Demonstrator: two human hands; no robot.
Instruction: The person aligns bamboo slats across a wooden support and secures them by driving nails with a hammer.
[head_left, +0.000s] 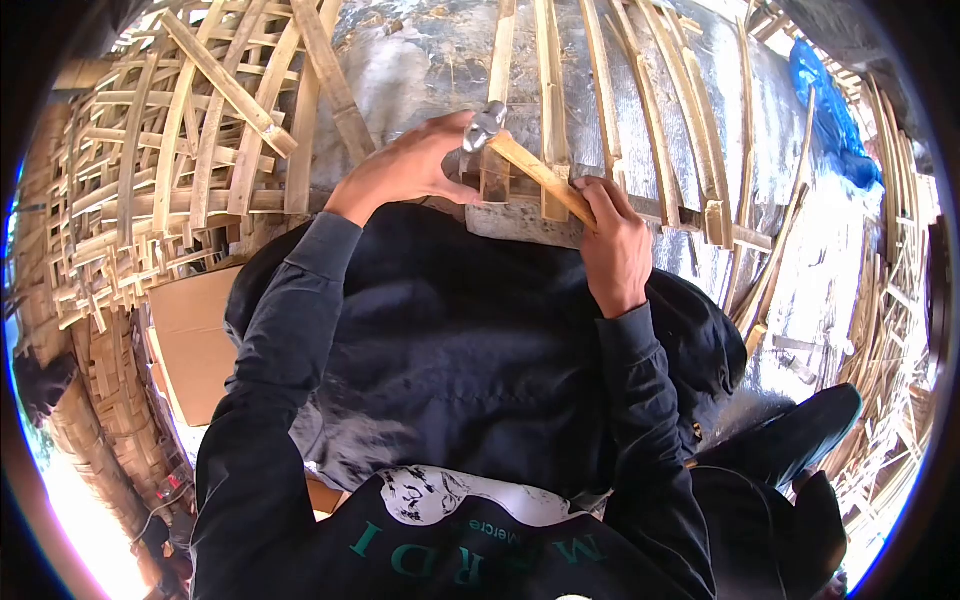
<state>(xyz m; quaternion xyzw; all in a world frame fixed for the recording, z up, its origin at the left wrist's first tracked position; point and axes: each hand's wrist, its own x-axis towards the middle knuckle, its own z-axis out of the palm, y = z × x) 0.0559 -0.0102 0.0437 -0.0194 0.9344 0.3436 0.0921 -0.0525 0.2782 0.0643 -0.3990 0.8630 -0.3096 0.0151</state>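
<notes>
A hammer with a wooden handle and a metal head lies slanted in front of me, over several bamboo strips. Closed round the lower end of its handle is my right hand. My left hand is beside the hammer's head, thumb and fingers spread apart around a gap; the fingertips are partly hidden behind the metal. Under the head, a bamboo strip ends near a pale block. Another strip passes beneath the handle.
Woven bamboo lattice fills the left, above a cardboard sheet. More strips fan out to the right across a silvery sheet. A blue plastic sheet is at upper right. Another person's dark-clothed leg shows at lower right.
</notes>
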